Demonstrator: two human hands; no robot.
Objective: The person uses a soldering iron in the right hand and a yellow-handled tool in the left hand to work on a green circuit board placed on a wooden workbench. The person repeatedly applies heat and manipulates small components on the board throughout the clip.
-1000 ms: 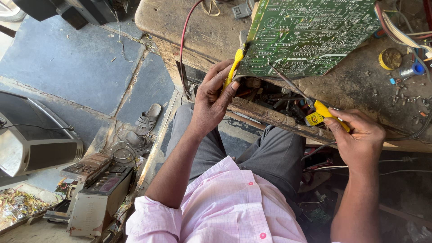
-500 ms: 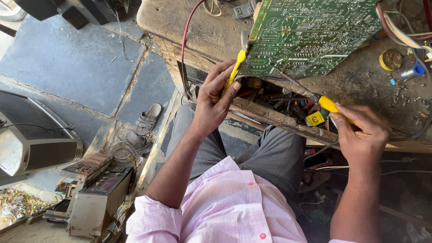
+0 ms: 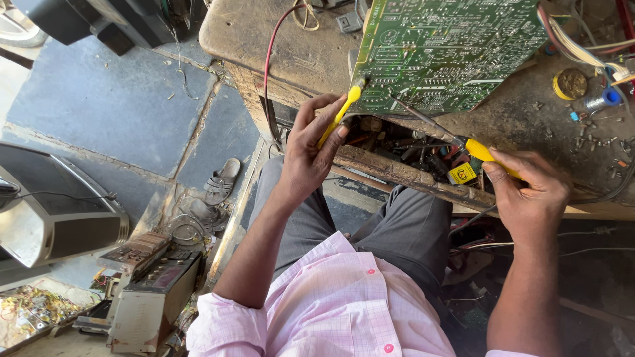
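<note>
A large green circuit board (image 3: 450, 49) lies solder side up on a worn workbench (image 3: 304, 53). My left hand (image 3: 311, 149) grips a thin yellow tool (image 3: 340, 112) whose tip meets the board's lower left corner. A yellow-handled soldering iron (image 3: 486, 153) is held in my right hand (image 3: 529, 195). Its long metal shaft (image 3: 423, 120) reaches up and left to the board's near edge. Both hands hover over an open drawer (image 3: 403, 155) full of parts and wires.
A red wire (image 3: 268, 73) loops down the bench front. A round solder tin (image 3: 570, 84) and small loose parts lie at the bench's right. On the floor at left are sandals (image 3: 221, 182), an old radio chassis (image 3: 149, 291) and a grey television set (image 3: 53, 218).
My right hand has lifted the soldering iron up and left, bringing its tip to the board's edge. The left hand and its yellow tool have stayed at the board's corner.
</note>
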